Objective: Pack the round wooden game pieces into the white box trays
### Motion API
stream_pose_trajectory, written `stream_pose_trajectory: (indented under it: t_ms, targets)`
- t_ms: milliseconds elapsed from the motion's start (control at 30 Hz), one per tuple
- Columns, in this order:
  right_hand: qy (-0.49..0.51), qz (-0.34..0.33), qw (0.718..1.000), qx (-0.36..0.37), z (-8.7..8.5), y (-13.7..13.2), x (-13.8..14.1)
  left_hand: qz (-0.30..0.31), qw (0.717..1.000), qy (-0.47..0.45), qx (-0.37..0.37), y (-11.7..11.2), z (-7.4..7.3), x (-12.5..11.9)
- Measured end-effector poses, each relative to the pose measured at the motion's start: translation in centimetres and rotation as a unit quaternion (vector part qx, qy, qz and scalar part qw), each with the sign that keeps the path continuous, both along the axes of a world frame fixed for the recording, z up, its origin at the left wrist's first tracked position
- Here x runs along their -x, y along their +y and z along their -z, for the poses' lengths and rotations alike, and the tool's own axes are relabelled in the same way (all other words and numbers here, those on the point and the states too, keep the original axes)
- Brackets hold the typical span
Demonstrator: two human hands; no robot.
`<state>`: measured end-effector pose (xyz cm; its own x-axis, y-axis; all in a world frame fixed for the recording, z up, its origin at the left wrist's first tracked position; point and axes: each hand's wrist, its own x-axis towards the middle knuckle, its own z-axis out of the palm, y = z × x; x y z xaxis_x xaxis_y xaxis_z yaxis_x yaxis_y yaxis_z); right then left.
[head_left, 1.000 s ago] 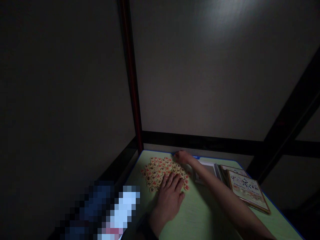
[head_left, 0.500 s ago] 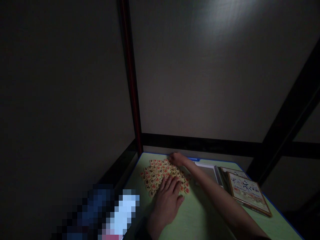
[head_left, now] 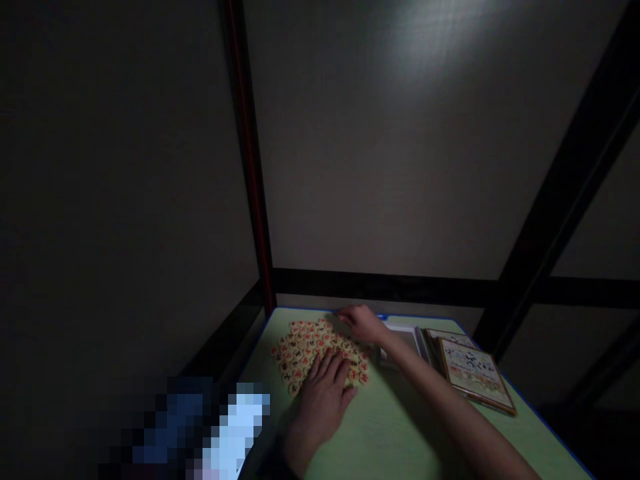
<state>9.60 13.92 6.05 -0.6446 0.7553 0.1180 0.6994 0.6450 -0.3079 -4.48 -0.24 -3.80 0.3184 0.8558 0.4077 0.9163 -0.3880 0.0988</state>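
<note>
Round xiangqi pieces [head_left: 303, 343] with red and black characters lie packed in one flat layer on the green tabletop [head_left: 380, 427]. My left hand [head_left: 325, 393] rests palm down at their near edge, fingers stretched over the closest pieces and thumb out to the right. My right hand [head_left: 364, 323] is at the far right edge of the layer, its arm crossing from the lower right. Its fingers are bent and point left, slightly apart, with no piece visible in them. Some pieces are hidden under my left fingers.
Right of my right forearm lies a pale-rimmed tray or box [head_left: 420, 343], partly covered by the arm. Beyond it are two flat printed boxes [head_left: 475, 373], overlapping. Dark panelled walls [head_left: 375, 167] close in behind the table. A blurred bright patch [head_left: 237, 427] is at lower left.
The view has shifted slightly, so the table appears further left. My right hand's fingers have loosened from a more curled shape. My left hand stays flat on the pieces.
</note>
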Motion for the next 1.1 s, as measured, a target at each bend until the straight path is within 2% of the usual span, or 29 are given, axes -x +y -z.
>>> stream_pose_trajectory:
  t_ms: [133,233,300,433,567,733,833,900,967,1033,1100]
  targets:
    - [0.037,0.074,0.993,-0.079,0.6,-3.8,-6.7,0.015,0.999,-0.026,-0.036,-0.3,-1.7,-0.2]
    - [-0.019,0.095,0.992,-0.086,2.3,-6.3,-10.5,0.020,0.998,-0.051,-0.042,-1.3,-3.0,-1.2]
    - [-0.050,0.114,0.989,-0.084,3.5,-7.3,-12.0,0.046,0.998,-0.039,-0.012,-2.3,-3.5,-2.3]
    - [-0.064,0.149,0.983,-0.090,4.9,-7.7,-12.7,0.097,0.992,0.033,0.068,-4.1,-3.8,-4.7]
    - [-0.072,0.146,0.981,-0.109,5.2,-7.0,-12.5,0.099,0.986,0.077,0.108,-4.7,-4.0,-5.6]
    - [-0.022,0.160,0.967,-0.197,4.7,-6.9,-12.5,0.082,0.985,0.086,0.121,-4.6,-4.1,-5.5]
    - [0.049,0.125,0.956,-0.261,4.1,-8.8,-12.9,0.076,0.985,0.087,0.130,-4.3,-4.2,-5.4]
    - [0.087,0.074,0.953,-0.282,4.1,-11.3,-13.2,0.049,0.987,0.077,0.134,-4.0,-4.6,-4.9]
    - [0.102,0.026,0.953,-0.284,4.7,-14.5,-13.6,-0.013,0.990,0.050,0.128,-3.4,-5.2,-4.0]
    - [0.101,0.000,0.953,-0.284,5.9,-17.7,-13.7,-0.096,0.990,0.007,0.106,-2.8,-5.8,-2.9]
    - [0.099,-0.022,0.950,-0.294,7.4,-20.5,-13.3,-0.147,0.985,-0.021,0.086,-2.3,-6.2,-2.0]
